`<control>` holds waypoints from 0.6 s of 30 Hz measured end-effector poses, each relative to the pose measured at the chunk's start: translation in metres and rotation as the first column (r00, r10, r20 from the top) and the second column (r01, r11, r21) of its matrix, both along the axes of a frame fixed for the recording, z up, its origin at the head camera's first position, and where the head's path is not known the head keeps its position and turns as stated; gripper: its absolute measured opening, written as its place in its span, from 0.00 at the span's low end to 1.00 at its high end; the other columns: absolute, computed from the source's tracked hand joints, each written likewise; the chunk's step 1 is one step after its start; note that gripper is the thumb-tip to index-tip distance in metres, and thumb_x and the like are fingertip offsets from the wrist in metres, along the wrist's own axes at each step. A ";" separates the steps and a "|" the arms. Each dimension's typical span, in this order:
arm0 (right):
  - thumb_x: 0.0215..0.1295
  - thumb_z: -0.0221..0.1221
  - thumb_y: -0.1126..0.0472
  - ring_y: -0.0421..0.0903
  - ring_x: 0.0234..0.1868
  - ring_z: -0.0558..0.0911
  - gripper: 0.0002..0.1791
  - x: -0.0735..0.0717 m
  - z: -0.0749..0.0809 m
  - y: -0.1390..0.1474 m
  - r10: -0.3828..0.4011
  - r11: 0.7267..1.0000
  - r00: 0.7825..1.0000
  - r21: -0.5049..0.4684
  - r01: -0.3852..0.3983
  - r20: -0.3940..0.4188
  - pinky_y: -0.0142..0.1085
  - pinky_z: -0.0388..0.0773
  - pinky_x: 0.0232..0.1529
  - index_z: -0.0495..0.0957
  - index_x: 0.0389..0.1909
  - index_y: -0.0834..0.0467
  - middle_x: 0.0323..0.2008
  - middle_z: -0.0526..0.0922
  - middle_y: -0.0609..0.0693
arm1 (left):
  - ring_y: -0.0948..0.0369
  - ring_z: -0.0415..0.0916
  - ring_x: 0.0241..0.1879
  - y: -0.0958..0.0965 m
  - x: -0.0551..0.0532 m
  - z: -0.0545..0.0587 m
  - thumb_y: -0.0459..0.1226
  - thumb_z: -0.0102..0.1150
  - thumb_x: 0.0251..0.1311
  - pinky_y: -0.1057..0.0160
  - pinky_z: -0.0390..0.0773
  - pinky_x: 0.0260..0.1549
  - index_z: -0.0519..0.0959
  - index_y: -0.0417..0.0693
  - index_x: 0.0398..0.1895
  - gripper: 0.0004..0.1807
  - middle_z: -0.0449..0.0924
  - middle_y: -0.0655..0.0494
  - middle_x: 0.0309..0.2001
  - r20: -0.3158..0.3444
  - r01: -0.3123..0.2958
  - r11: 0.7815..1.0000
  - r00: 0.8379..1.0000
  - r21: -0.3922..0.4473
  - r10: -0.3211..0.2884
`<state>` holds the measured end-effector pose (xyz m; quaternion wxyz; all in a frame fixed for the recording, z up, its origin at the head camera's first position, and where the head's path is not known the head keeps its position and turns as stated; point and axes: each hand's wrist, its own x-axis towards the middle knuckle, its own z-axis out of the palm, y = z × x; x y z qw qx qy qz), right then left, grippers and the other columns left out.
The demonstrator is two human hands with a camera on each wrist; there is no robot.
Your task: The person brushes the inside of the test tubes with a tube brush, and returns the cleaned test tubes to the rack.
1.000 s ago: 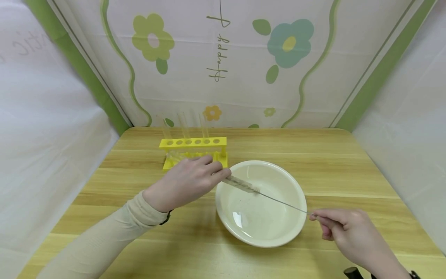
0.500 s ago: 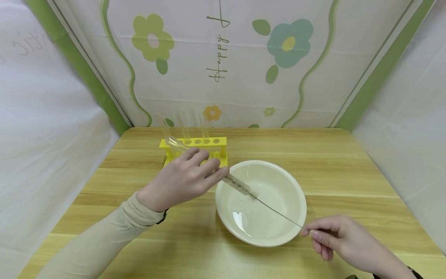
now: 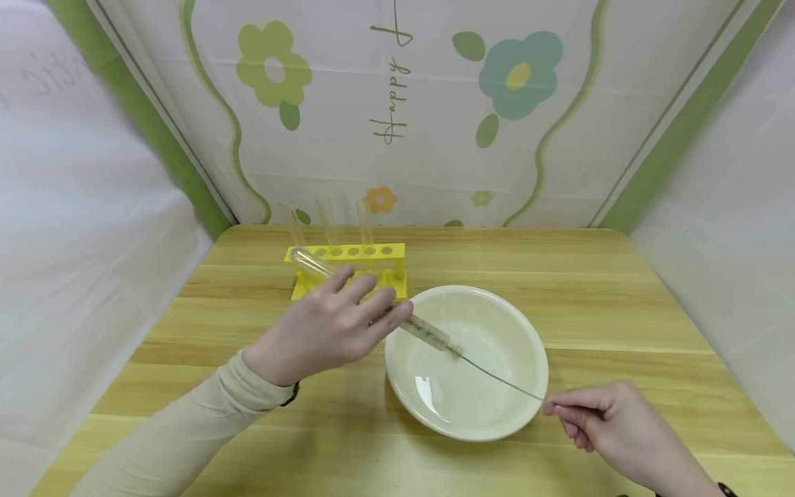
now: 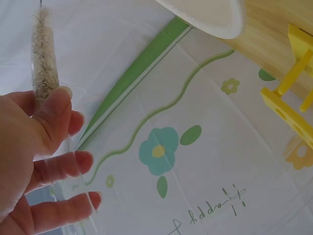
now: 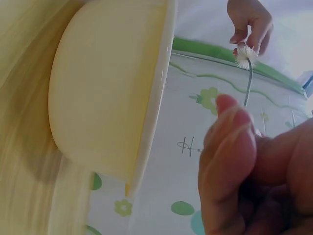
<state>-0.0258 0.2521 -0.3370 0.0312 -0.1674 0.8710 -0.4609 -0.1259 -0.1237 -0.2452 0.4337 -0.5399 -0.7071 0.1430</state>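
Observation:
My left hand (image 3: 338, 321) grips a clear glass test tube (image 3: 310, 262), tilted with its closed end up at the left and its mouth over the basin. Inside the tube sits the bristle head of a test tube brush (image 3: 428, 333); some bristles stick out of the mouth. The brush's thin wire handle (image 3: 499, 379) runs right across the white basin (image 3: 466, 407). At its end my right hand (image 3: 611, 424) pinches the wire between thumb and index finger, just beyond the basin's rim. In the left wrist view the bristles (image 4: 43, 58) fill the tube's mouth end, above the thumb.
Behind the left hand stands a yellow test tube rack (image 3: 397, 252) with several holes. Upright clear test tubes (image 3: 365, 224) stand in it. The wooden table (image 3: 596, 297) ends at a flower-printed white curtain (image 3: 435, 166); white sheets flank both sides.
The right hand has moved left and down with the wire, then slightly back right. The left hand has tipped the tube so that its closed end rises in front of the rack.

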 end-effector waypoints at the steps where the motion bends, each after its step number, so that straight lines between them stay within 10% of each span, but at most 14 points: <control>1: 0.58 0.61 0.80 0.37 0.21 0.77 0.13 0.001 0.000 -0.003 -0.034 0.999 0.997 0.032 0.037 -0.071 0.30 0.76 0.18 0.87 0.38 0.63 0.26 0.83 0.40 | 0.57 0.68 0.26 0.000 0.001 -0.001 0.29 0.50 0.71 0.57 0.78 0.30 0.79 0.41 0.48 0.09 0.72 0.55 0.32 -0.002 -0.015 1.000 1.000 -0.010 0.015; 4: 0.48 0.63 0.84 0.32 0.19 0.74 0.19 0.002 0.001 -0.010 -0.104 0.985 0.944 0.098 0.141 -0.313 0.24 0.70 0.17 0.89 0.33 0.60 0.24 0.81 0.34 | 0.58 0.67 0.25 0.001 0.001 -0.004 0.28 0.47 0.71 0.60 0.75 0.26 0.78 0.41 0.46 0.09 0.72 0.55 0.31 -0.008 -0.052 0.998 0.999 -0.042 0.052; 10: 0.40 0.62 0.83 0.26 0.19 0.73 0.20 -0.003 0.003 -0.016 -0.076 0.968 0.758 0.135 0.212 -0.648 0.18 0.70 0.20 0.89 0.29 0.58 0.21 0.82 0.35 | 0.59 0.67 0.22 0.003 -0.002 -0.008 0.28 0.45 0.73 0.61 0.74 0.22 0.78 0.41 0.44 0.10 0.73 0.55 0.31 0.006 -0.057 0.998 0.998 -0.030 0.057; 18: 0.64 0.38 0.69 0.43 0.19 0.81 0.26 -0.014 0.010 -0.047 0.035 0.963 0.388 0.134 0.232 -0.921 0.29 0.75 0.16 0.87 0.26 0.60 0.22 0.83 0.46 | 0.63 0.68 0.24 0.028 0.011 -0.016 0.28 0.43 0.71 0.68 0.73 0.21 0.79 0.42 0.47 0.13 0.73 0.58 0.30 0.085 0.067 0.996 0.994 -0.061 -0.061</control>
